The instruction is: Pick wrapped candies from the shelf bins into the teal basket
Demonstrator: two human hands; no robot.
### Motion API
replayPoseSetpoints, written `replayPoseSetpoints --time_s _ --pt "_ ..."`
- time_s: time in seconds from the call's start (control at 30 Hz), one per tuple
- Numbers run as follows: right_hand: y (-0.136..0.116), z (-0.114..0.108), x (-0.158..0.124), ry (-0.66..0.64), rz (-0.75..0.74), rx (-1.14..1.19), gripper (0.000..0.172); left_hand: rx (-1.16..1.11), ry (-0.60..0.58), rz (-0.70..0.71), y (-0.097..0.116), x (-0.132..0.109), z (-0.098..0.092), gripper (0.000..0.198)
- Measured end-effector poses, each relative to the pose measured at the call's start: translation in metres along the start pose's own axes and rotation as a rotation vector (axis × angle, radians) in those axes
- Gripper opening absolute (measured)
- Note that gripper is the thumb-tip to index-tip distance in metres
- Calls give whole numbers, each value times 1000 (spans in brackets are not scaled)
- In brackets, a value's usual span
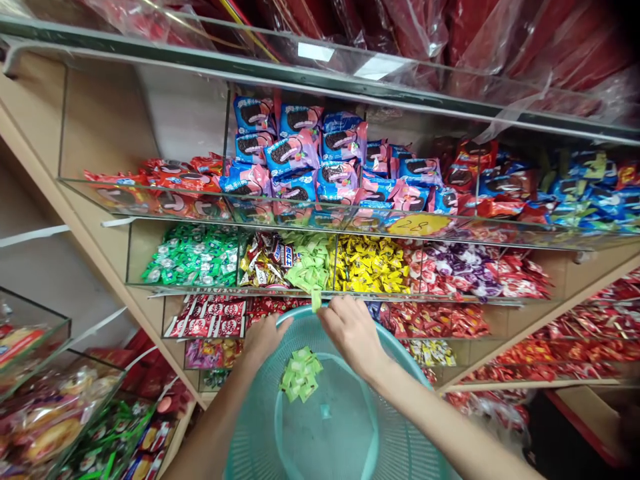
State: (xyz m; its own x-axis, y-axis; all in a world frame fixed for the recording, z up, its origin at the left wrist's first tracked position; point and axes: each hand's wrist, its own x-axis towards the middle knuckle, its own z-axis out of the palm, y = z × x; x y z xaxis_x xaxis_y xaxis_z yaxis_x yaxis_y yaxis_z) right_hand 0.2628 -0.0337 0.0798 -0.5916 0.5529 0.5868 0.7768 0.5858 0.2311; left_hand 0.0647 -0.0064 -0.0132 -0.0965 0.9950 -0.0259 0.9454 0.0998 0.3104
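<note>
A round teal plastic basket (390, 440) sits low in the middle, with a small heap of light green wrapped candies (301, 375) inside it. My left hand (264, 339) grips the basket's far rim, fingers curled over the edge. Over that same rim, my right hand (353, 331) pinches one light green candy (316, 299). Just beyond it is the shelf compartment full of the same green candies (311, 263).
Clear-fronted shelves hold wrapped sweets: dark green candies (193, 257), yellow candies (373, 263), purple and red ones to the right, blue cookie packs (300, 157) above. A yellow price tag (419, 225) hangs on the shelf edge. More bins (50, 407) stand at left.
</note>
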Motion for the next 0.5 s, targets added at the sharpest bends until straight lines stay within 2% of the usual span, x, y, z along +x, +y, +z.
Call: replayPoseSetpoints --time_s 0.17,0.33,0.5 --pt "-6 25 -17 -29 -28 51 21 21 -9 1 8 -2 -2 55" --pt "-7 37 -31 -54 -45 114 19 19 -8 -9 6 -4 -5 58" --pt "-8 71 -64 -234 -61 167 19 -15 -2 -21 1 -7 -6 60"
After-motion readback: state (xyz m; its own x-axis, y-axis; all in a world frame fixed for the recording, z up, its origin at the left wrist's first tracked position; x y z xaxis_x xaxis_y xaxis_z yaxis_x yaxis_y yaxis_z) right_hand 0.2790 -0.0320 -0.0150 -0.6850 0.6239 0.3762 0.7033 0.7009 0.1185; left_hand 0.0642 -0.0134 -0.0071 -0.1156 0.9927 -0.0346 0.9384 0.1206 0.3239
